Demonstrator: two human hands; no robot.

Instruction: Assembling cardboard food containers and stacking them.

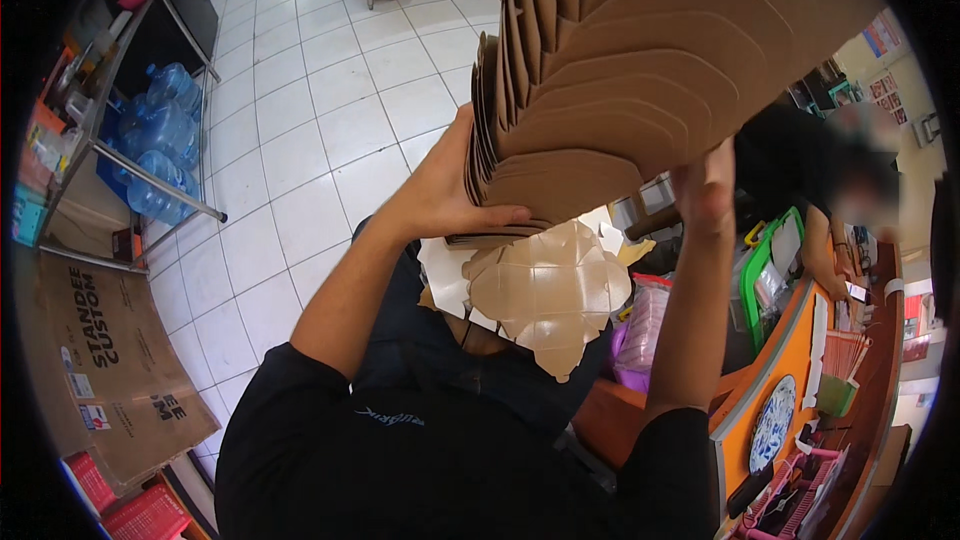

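Note:
A thick stack of brown die-cut cardboard sheets is raised in front of me, tilted, its edges fanned out at the left. My left hand grips its lower left corner, with the thumb lying across the front sheet. Under the right side of the stack, my right hand supports it; most of its fingers are hidden behind the cardboard. Glossy cream cardboard blanks with crease lines rest over my lap, just below the stack.
An orange desk at the right carries a blue-patterned plate and a pink basket. Another person's hand is beyond it. Water bottles sit under a metal-framed table at left, above a large cardboard box.

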